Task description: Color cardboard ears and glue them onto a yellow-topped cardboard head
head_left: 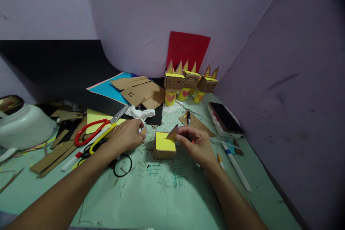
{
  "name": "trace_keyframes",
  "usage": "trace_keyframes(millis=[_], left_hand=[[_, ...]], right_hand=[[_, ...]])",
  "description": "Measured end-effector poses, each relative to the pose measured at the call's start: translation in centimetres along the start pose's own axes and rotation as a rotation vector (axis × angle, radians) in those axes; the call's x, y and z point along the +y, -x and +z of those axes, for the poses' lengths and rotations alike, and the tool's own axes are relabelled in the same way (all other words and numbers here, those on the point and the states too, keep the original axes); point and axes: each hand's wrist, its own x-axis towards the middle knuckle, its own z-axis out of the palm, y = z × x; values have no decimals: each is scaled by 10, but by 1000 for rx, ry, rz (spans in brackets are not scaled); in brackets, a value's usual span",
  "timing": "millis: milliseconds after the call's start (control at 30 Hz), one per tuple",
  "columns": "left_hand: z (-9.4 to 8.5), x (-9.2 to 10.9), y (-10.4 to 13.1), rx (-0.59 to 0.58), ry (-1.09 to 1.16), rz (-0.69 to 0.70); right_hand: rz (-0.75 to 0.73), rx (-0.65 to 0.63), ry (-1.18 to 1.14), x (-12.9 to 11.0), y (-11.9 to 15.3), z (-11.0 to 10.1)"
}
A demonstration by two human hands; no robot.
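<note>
A small cardboard box [165,146] with a yellow top sits on the green table [129,201] between my hands. My right hand [196,145] pinches a purple-edged pointed ear piece [173,132] at the top's right side; its lower edge meets the yellow surface. Left of the box, my left hand [128,134] is closed on a second pointed piece [143,134], apart from the box. Behind stand cardboard-headed figures [174,82] with pointed ears and yellow bodies bearing hearts.
Scissors with red and yellow handles [93,129], black cord [122,165] and cardboard strips [56,154] lie at left, near a white container [24,125]. At right are a phone [226,118] and a white pen [237,167]. White tissue [140,113] lies behind my left hand.
</note>
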Motion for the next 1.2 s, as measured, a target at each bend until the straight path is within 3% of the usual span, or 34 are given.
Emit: trace_keyframes(millis=[200, 300, 400, 600, 833, 1033, 1200], left_hand=[[-17, 0, -4, -115, 384, -51], [-28, 6, 4, -41, 739, -72], [-34, 17, 15, 45, 919, -35], [-24, 37, 30, 80, 791, 143], [-17, 37, 27, 82, 760, 126], [-17, 37, 28, 66, 765, 14], [-17, 37, 27, 74, 753, 32]], right_hand=[[-8, 5, 2, -2, -1, 0], [-7, -3, -7, -3, -1, 0], [-12, -2, -20, -3, -1, 0], [8, -8, -44, -5, -2, 0], [0, -4, -52, -6, -2, 1], [5, -15, -50, -6, -2, 0], [3, -18, -56, -6, -2, 0]])
